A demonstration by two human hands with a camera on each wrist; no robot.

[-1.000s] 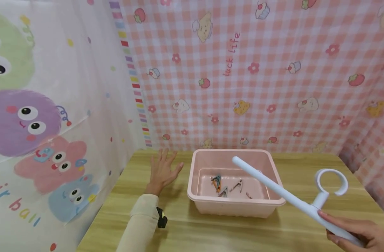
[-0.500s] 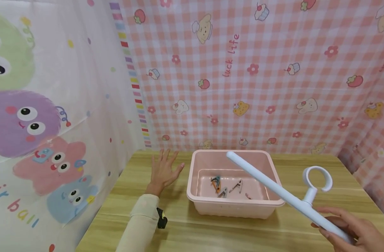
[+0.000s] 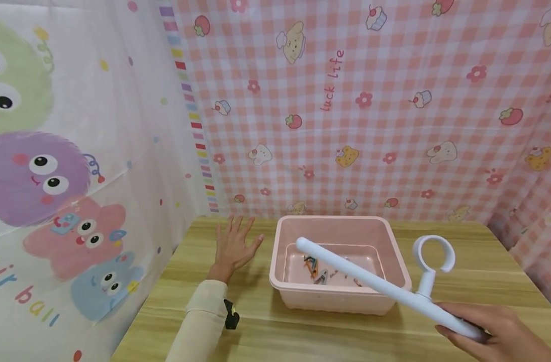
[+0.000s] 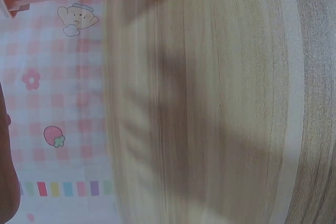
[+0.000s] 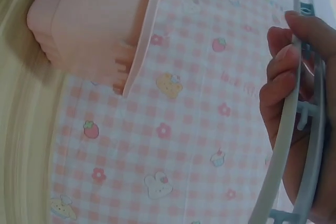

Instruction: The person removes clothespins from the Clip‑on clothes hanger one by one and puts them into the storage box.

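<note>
Over the right part of the table my right hand (image 3: pixel 501 327) grips a pale blue plastic clothes hanger (image 3: pixel 375 282) near one end. Its C-shaped hook (image 3: pixel 434 246) points up, and its other end reaches in front of the pink basin (image 3: pixel 334 300). In the right wrist view, curled fingers (image 5: pixel 278 74) and thumb hold the hanger's bars. Several small clips (image 3: pixel 310 266) lie in the basin, partly hidden by the hanger. My left hand (image 3: pixel 234 249) is spread, palm down, left of the basin and apart from it; the left wrist view catches only its edge (image 4: pixel 8 171).
The wooden table (image 3: pixel 176 311) meets a pink checked curtain (image 3: pixel 330 125) at the back. A white cartoon-print curtain (image 3: pixel 135 201) hangs along the left side. A black device (image 3: pixel 232 314) is strapped at the left wrist.
My right hand has moved left with the hanger, whose far end has swung left and now covers some of the clips. The left hand and basin stay in place.
</note>
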